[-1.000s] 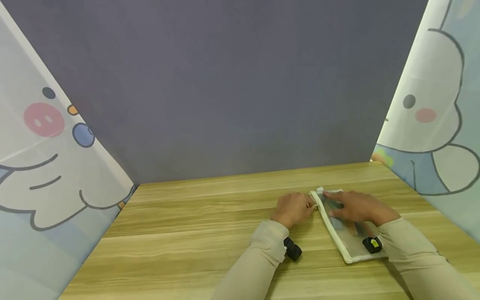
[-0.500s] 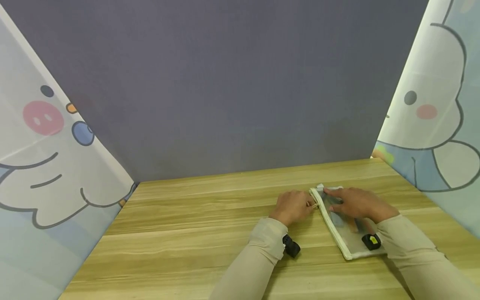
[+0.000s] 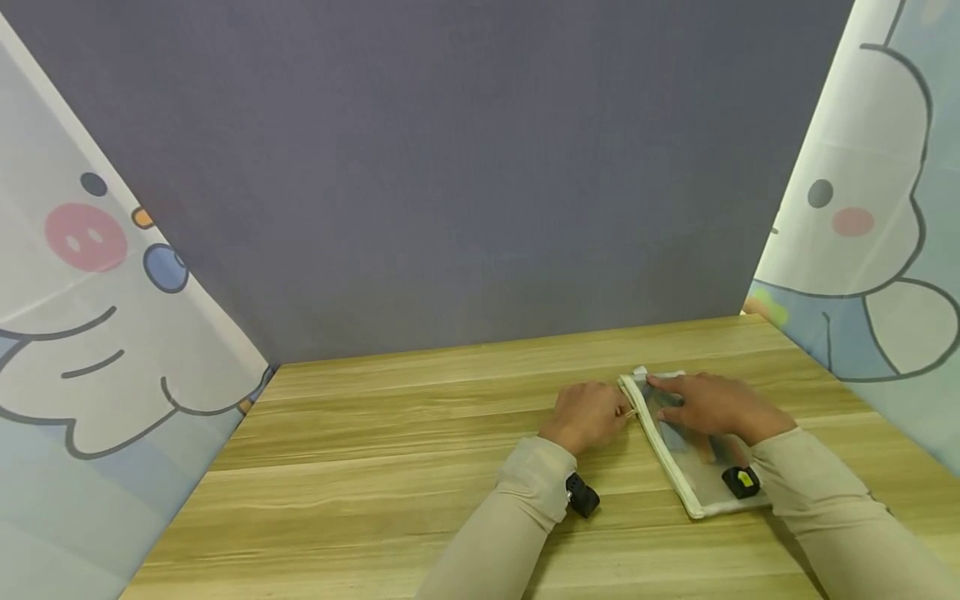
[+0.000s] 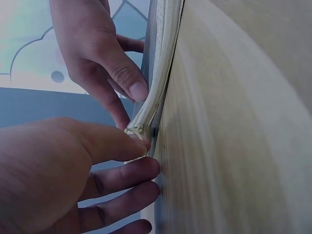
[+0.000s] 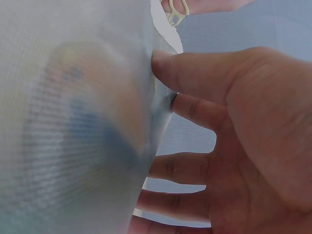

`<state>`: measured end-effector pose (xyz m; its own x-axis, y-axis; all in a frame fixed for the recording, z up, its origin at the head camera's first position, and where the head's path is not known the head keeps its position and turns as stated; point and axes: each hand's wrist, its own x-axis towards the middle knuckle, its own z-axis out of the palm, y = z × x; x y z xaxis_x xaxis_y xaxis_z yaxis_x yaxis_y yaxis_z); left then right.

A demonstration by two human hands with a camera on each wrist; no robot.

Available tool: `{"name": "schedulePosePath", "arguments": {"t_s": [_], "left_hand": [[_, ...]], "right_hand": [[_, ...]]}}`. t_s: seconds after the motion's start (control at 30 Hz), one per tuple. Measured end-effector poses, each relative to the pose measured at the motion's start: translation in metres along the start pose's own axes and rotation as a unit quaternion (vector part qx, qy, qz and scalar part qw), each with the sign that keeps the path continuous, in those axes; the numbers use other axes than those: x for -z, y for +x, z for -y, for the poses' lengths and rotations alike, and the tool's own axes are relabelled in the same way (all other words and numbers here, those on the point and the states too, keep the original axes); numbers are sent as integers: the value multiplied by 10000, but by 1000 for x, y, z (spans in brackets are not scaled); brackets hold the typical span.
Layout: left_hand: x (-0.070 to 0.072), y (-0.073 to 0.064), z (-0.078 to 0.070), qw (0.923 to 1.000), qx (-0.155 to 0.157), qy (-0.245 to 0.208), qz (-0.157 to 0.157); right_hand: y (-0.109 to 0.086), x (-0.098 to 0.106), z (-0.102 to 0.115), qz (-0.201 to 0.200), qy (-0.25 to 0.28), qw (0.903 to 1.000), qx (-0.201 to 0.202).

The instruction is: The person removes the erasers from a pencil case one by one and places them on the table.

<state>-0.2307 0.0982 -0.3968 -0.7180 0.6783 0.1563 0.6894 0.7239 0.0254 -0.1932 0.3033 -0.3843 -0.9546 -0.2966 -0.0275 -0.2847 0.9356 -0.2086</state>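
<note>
A translucent mesh zipper pouch [image 3: 697, 467] with a cream zipper edge lies on the wooden table, right of centre. Between thumb and index finger, my left hand [image 3: 588, 414] pinches the zipper pull at the pouch's far left end; the other fingers lie alongside the edge. My right hand [image 3: 720, 407] rests on the pouch near that end, with thumb and fingers spread and touching its surface. In the left wrist view the right thumb presses close beside the zipper [image 4: 163, 53]. Blurred blue and orange shapes show through the mesh [image 5: 92, 107]; what they are I cannot tell.
The wooden table [image 3: 360, 483] runs back to a dark grey panel [image 3: 465, 183]. Curtains with cartoon animals hang at the left [image 3: 82, 333] and right [image 3: 862, 217]. Small black devices sit at the left wrist [image 3: 581, 495] and right wrist [image 3: 741, 482].
Both hands and the pouch keep nearly the same place. The head view has shifted very slightly. The left hand's pinch and the right hand's touch look unchanged.
</note>
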Motion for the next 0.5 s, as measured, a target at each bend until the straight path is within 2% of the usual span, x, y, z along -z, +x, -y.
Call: {"name": "schedulePosePath", "arguments": {"t_s": [0.5], "left_hand": [[2,-3,-1,9984,-457,342,-57]], "right_hand": [[0,2,2,29,-93,9999,-68]]}}
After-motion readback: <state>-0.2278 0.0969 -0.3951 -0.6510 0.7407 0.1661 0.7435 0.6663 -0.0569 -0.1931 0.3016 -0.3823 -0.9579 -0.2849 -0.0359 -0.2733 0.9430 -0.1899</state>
